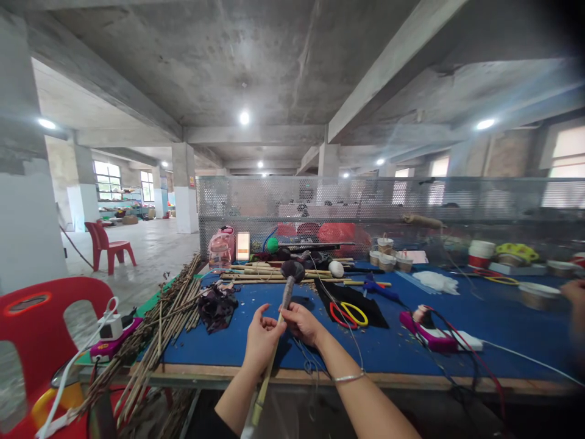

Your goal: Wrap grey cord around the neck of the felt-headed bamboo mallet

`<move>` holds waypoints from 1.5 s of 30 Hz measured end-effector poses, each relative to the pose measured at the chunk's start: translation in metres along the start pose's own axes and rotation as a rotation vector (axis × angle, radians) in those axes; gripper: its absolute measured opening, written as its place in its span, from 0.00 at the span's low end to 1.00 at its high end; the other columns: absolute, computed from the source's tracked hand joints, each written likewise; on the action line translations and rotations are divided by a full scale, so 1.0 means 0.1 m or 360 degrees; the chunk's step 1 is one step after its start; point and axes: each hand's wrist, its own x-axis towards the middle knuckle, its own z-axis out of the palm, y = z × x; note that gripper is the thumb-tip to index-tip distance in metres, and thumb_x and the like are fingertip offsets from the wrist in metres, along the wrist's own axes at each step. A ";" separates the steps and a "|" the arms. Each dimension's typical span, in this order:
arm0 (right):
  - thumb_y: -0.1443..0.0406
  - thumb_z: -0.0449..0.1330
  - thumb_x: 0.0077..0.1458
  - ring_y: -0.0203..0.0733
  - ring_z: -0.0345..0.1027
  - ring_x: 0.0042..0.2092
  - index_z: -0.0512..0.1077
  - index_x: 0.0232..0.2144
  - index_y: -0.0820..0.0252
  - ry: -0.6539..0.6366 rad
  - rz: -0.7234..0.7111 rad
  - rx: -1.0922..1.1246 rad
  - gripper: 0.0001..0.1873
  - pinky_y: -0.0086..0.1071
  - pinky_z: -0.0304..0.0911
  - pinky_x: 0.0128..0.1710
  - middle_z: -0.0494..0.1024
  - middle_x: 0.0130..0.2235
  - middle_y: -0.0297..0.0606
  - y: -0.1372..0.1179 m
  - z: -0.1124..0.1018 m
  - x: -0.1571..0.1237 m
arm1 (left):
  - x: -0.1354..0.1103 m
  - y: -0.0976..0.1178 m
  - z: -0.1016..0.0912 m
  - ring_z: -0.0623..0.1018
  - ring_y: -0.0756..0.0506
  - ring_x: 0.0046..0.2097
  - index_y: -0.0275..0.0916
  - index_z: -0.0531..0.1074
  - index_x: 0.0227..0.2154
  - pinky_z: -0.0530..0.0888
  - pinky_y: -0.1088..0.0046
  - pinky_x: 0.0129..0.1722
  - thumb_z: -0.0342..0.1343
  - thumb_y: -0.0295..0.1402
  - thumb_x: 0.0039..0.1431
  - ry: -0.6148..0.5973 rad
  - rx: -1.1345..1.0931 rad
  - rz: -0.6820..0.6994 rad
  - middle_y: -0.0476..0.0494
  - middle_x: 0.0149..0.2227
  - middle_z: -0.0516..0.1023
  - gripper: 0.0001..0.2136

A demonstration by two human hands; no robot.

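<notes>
A bamboo stick [260, 399] slants up from below the table edge. Its upper part is wrapped in greyish material and ends in a dark rounded cloth head [292, 270]. My left hand [264, 336] closes on the stick from the left, its index finger raised. Just above it, my right hand [301, 323] pinches the wrapped part between thumb and fingers. Thin wire or thread [313, 364] hangs by my right wrist. Scissors [348, 314] with red and yellow handles lie on black cloth [375, 310] to the right. Crumpled dark fabric [216, 306] lies to the left.
Many dry stems [176, 311] cover the table's left side and overhang its front edge. A blue glue gun [380, 288] and a purple power strip [427, 334] with cords lie right. Bamboo sticks [274, 272] lie behind. Another person's hand [574, 296] shows far right.
</notes>
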 end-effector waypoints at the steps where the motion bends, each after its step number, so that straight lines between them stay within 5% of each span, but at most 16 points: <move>1: 0.57 0.65 0.40 0.24 0.37 0.14 0.62 0.29 0.60 -0.0005 0.0006 0.0013 0.19 0.25 0.29 0.13 0.53 0.14 0.20 0.00 0.00 -0.01 | 0.00 0.00 0.00 0.69 0.53 0.23 0.30 0.56 0.49 0.64 0.79 0.25 0.64 0.37 0.38 -0.0001 -0.0002 0.0002 0.52 0.22 0.70 0.35; 10: 0.57 0.64 0.40 0.24 0.36 0.15 0.63 0.30 0.61 -0.0056 0.0017 0.0057 0.19 0.25 0.28 0.14 0.50 0.14 0.20 -0.01 0.00 -0.02 | -0.05 0.09 0.01 0.70 0.51 0.21 0.31 0.54 0.50 0.64 0.78 0.21 0.57 0.43 0.46 -0.0122 -0.0038 -0.0161 0.52 0.19 0.69 0.31; 16: 0.56 0.64 0.40 0.24 0.38 0.14 0.62 0.29 0.60 -0.0034 0.0013 -0.0013 0.19 0.25 0.29 0.13 0.55 0.15 0.21 0.00 0.00 -0.01 | -0.02 0.02 0.02 0.69 0.54 0.23 0.32 0.57 0.49 0.63 0.80 0.24 0.64 0.35 0.37 -0.0035 -0.0041 0.0002 0.54 0.21 0.69 0.34; 24: 0.57 0.65 0.38 0.24 0.37 0.15 0.63 0.31 0.61 -0.0100 0.0037 0.0001 0.21 0.24 0.28 0.13 0.53 0.15 0.21 -0.03 0.03 -0.04 | -0.04 0.04 0.00 0.71 0.50 0.22 0.31 0.52 0.52 0.63 0.78 0.22 0.57 0.42 0.46 -0.0120 -0.0044 -0.0122 0.55 0.18 0.67 0.33; 29: 0.57 0.64 0.38 0.24 0.39 0.14 0.62 0.30 0.60 -0.0007 0.0029 -0.0045 0.20 0.25 0.29 0.13 0.56 0.14 0.21 -0.01 0.02 -0.02 | -0.04 0.02 0.02 0.69 0.53 0.24 0.32 0.58 0.48 0.64 0.79 0.25 0.62 0.35 0.40 -0.0057 0.0045 0.0039 0.52 0.23 0.69 0.31; 38: 0.58 0.65 0.37 0.24 0.40 0.15 0.63 0.31 0.61 -0.0060 0.0044 0.0030 0.21 0.24 0.29 0.14 0.57 0.16 0.22 -0.05 0.04 -0.05 | -0.07 0.08 0.00 0.72 0.50 0.24 0.31 0.49 0.55 0.64 0.77 0.23 0.56 0.40 0.48 -0.0117 0.0001 -0.0060 0.53 0.19 0.69 0.35; 45: 0.57 0.65 0.37 0.24 0.39 0.14 0.62 0.29 0.60 0.0020 0.0052 -0.0032 0.20 0.25 0.29 0.14 0.56 0.15 0.21 -0.03 0.05 -0.04 | -0.02 -0.01 0.01 0.69 0.54 0.23 0.33 0.58 0.49 0.63 0.79 0.24 0.62 0.35 0.41 -0.0055 0.0020 0.0038 0.53 0.23 0.68 0.31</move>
